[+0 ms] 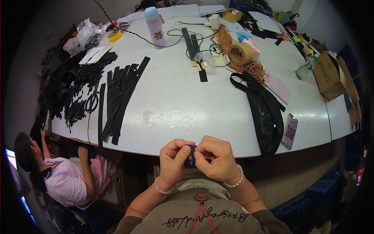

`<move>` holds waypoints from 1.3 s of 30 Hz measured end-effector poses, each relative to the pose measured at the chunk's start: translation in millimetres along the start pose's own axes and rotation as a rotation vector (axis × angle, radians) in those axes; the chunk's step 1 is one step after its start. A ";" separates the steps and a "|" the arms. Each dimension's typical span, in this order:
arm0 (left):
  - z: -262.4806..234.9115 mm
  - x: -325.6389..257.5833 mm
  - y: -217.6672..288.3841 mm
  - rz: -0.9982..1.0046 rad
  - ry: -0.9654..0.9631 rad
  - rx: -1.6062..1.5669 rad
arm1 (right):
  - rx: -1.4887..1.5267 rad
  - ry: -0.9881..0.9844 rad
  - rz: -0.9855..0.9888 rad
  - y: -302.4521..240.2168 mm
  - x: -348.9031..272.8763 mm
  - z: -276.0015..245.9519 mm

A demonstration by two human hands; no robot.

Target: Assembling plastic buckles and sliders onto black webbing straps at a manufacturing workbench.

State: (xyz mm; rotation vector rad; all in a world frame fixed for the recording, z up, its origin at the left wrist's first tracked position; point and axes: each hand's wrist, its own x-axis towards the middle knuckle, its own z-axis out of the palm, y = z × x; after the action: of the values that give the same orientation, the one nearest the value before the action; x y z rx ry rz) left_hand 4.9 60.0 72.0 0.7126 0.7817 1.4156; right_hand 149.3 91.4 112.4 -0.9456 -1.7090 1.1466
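Observation:
My left hand (174, 156) and my right hand (214, 156) meet at the table's near edge, close to my body. Thumbs and fingers of both are pinched on a small black piece (192, 150), mostly covered by the fingertips, so its exact kind does not show. Left of my hands, several long black strips (120, 97) that look like zipper tapes lie in a loose bundle on the white table (175, 105). On the right side, a black bag (265, 113) with a strap lies lengthwise, its lower end at the table edge.
A heap of small black pieces (78, 105) and black-handled scissors (92, 102) lie at the left. Farther back stand a flask (155, 29), brown cord (223, 39) and a tape roll (240, 54). A phone (290, 131) rests right. A co-worker (66, 179) sits at lower left.

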 end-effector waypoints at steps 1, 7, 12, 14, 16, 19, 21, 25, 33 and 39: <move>0.5 -0.4 0.5 0.026 0.018 0.044 | -0.046 0.007 -0.039 0.3 -0.1 0.6; 2.1 -2.0 4.3 0.049 0.058 0.155 | -0.166 -0.020 -0.129 -1.5 1.7 -1.8; 1.5 -2.5 8.2 0.045 0.047 0.173 | -0.117 0.015 -0.126 1.9 -1.6 1.8; 1.5 -2.2 9.5 0.065 0.011 0.179 | -0.063 0.060 -0.118 0.6 -2.1 3.6; 1.2 -3.2 10.1 0.064 0.007 0.186 | -0.069 0.077 -0.144 0.9 -2.2 4.9; 1.3 -3.9 11.2 0.068 -0.021 0.184 | -0.085 0.122 -0.199 3.2 -4.1 7.0; 2.1 -4.5 11.5 0.072 -0.042 0.174 | -0.095 0.148 -0.226 7.7 -5.8 9.6; 6.7 -9.1 10.8 0.171 -0.032 0.253 | -0.151 0.261 -0.355 12.1 -7.4 16.4; -3.0 -2.9 1.3 0.227 0.121 0.255 | 0.225 -0.122 0.048 16.8 -0.9 4.8; -6.7 -1.6 -6.0 0.161 0.081 0.191 | -0.123 0.011 -0.107 14.9 -1.0 3.3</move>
State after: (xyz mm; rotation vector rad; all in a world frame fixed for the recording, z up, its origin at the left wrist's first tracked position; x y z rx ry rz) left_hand 2.9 57.9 63.3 0.8852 0.9490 1.5362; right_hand 148.5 93.8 97.3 -0.9208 -1.8161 0.9741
